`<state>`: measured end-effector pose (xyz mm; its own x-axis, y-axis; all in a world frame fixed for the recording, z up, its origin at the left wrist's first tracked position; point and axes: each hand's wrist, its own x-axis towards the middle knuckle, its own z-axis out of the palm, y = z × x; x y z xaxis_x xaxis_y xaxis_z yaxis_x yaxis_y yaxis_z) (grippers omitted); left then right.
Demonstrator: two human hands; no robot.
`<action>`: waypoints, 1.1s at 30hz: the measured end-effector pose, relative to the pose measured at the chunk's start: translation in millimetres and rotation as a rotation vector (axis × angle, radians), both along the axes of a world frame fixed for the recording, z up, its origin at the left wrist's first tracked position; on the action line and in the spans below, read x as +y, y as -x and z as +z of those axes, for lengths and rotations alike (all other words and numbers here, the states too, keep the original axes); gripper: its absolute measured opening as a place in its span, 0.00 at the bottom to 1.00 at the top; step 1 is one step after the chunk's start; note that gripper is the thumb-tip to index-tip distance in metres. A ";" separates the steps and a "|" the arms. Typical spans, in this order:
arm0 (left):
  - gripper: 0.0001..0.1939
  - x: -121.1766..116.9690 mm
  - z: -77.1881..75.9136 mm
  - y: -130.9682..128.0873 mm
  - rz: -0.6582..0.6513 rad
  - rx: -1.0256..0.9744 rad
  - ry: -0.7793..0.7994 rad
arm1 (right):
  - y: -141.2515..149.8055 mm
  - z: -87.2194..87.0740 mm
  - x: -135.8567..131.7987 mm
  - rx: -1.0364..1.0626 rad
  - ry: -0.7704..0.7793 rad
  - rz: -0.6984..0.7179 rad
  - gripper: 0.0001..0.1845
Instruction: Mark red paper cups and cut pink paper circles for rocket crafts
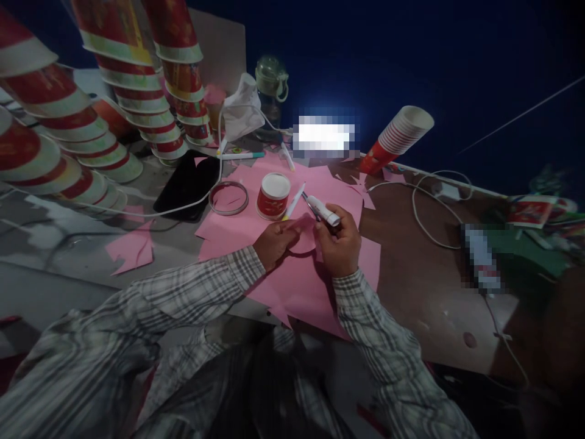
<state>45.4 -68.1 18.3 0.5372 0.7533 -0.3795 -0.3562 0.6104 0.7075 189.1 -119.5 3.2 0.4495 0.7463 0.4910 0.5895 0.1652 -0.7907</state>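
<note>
My left hand point(274, 242) pinches a small piece of pink paper point(305, 235) above the larger pink sheets point(292, 286) on the table. My right hand point(339, 241) is closed round scissors with white handles point(322, 211), whose blades meet the upper edge of the pink piece. Both sleeves are grey plaid. A red paper cup point(273, 196) stands upright just beyond my hands, with a yellow-and-white pen point(294, 202) lying beside it.
Tall stacks of red-and-white paper cups point(132, 91) lean at the left and back. A tilted cup stack point(397, 137) lies at the right. A black phone point(188, 183), a tape ring point(228, 198), markers point(242, 155), white cables point(429, 207), a green bottle point(270, 85) and pink scraps point(132, 249) surround them.
</note>
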 end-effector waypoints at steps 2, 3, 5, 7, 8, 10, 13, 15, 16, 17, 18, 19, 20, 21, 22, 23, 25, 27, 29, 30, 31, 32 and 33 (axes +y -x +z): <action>0.06 0.7 -2.5 -1.1 -0.007 0.008 0.017 | -0.6 5.4 -4.7 -0.083 -0.062 -0.065 0.20; 0.07 1.0 -3.3 -1.1 -0.027 -0.005 0.028 | -1.0 8.0 -7.2 -0.138 -0.106 -0.111 0.19; 0.11 1.2 -4.3 -0.5 -0.044 -0.031 0.029 | -0.7 11.8 -11.6 -0.271 -0.203 -0.147 0.15; 0.15 1.3 -4.9 0.4 -0.037 -0.029 0.014 | 2.5 13.1 -14.1 -0.406 -0.273 -0.073 0.11; 0.16 1.2 -5.3 0.7 -0.033 -0.017 0.004 | 5.5 12.7 -14.4 -0.464 -0.291 -0.013 0.09; 0.14 1.1 -6.5 0.8 -0.025 0.003 -0.009 | 12.9 10.5 -13.8 -0.555 -0.285 0.087 0.09; 0.09 0.7 -8.5 -0.1 -0.010 0.005 -0.007 | 21.3 7.0 -11.5 -0.642 -0.238 0.126 0.07; 0.08 0.5 -8.6 -0.7 -0.010 0.008 -0.005 | 20.8 6.9 -10.1 -0.670 -0.209 0.090 0.07; 0.08 0.6 -8.1 -0.8 -0.012 0.009 -0.003 | 18.5 7.8 -9.7 -0.677 -0.196 0.058 0.07; 0.09 0.7 -7.3 -0.8 -0.014 0.004 0.005 | 15.4 9.3 -9.4 -0.680 -0.187 0.022 0.07; 0.11 0.9 -6.4 -0.6 -0.016 -0.005 0.016 | 12.0 11.1 -9.2 -0.677 -0.190 -0.017 0.07; 0.13 1.0 -5.5 -0.5 -0.021 -0.017 0.030 | 9.0 13.0 -9.3 -0.673 -0.207 -0.053 0.07; 0.14 1.2 -4.7 -0.2 -0.023 -0.029 0.041 | 7.0 14.8 -9.7 -0.667 -0.235 -0.081 0.07; 0.15 1.3 -4.2 -0.1 -0.022 -0.039 0.049 | 6.4 16.2 -10.4 -0.659 -0.267 -0.097 0.07; 0.16 1.3 -4.1 0.0 -0.016 -0.046 0.052 | 7.5 16.9 -11.2 -0.652 -0.296 -0.098 0.07; 0.15 1.3 -4.4 0.0 -0.007 -0.051 0.050 | 9.9 16.9 -12.0 -0.646 -0.315 -0.081 0.08; 0.12 1.4 -5.9 -0.3 0.002 -0.056 0.045 | 16.7 14.6 -13.2 -0.646 -0.306 -0.008 0.09; 0.08 1.7 -7.7 -0.7 0.003 -0.058 0.046 | 21.3 10.7 -12.8 -0.662 -0.249 0.049 0.08; 0.09 2.3 -8.4 -0.8 0.010 -0.065 0.051 | 20.3 7.6 -11.3 -0.685 -0.179 0.023 0.07; 0.10 2.6 -8.2 -0.7 0.018 -0.074 0.055 | 18.0 7.0 -10.6 -0.693 -0.159 -0.015 0.07; 0.12 2.9 -7.8 -0.7 0.019 -0.087 0.058 | 15.3 7.0 -10.2 -0.694 -0.156 -0.057 0.07; 0.14 3.1 -7.2 -0.6 0.012 -0.100 0.060 | 12.9 7.6 -10.1 -0.692 -0.167 -0.095 0.06; 0.16 3.2 -6.6 -0.6 0.007 -0.108 0.063 | 11.3 8.6 -10.4 -0.690 -0.188 -0.119 0.06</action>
<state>46.0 -64.9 11.7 0.5720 0.7339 -0.3662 -0.4332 0.6495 0.6249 177.8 -130.0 11.8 0.0642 0.5868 0.8072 0.9665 0.1649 -0.1967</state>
